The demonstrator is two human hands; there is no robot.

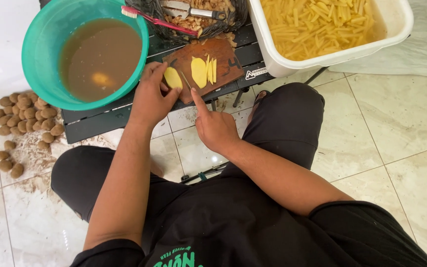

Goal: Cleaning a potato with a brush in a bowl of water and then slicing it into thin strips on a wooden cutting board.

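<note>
Your left hand [150,99] pins a peeled yellow potato piece [172,77] against the small brown wooden cutting board [221,54], fingers curled over it in a firm hold. Your right hand [215,126] is closed around a thin knife [186,80], forefinger stretched along its back, the blade meeting the piece at its right side.

Judging by how things lie, you are well into the cutting. A fan of flat yellow slices [199,71] and a few cut sticks [212,70] already rest on the board beside the blade, and the white rectangular plastic tub [273,54] at the upper right holds a deep heap of yellow potato sticks [317,24] in water. Plenty looks left: a pile of unpeeled brown potatoes [25,116] sits on the tiled floor to your left, and one pale potato [100,79] lies submerged in the round teal plastic basin [35,34] of murky brown water.

The knife is hard to make out; its handle is hidden in your palm. The black bag of peelings [193,22], with a metal peeler [193,11] and a red-handled brush [159,21] on it, is cut off at the top edge.
</note>
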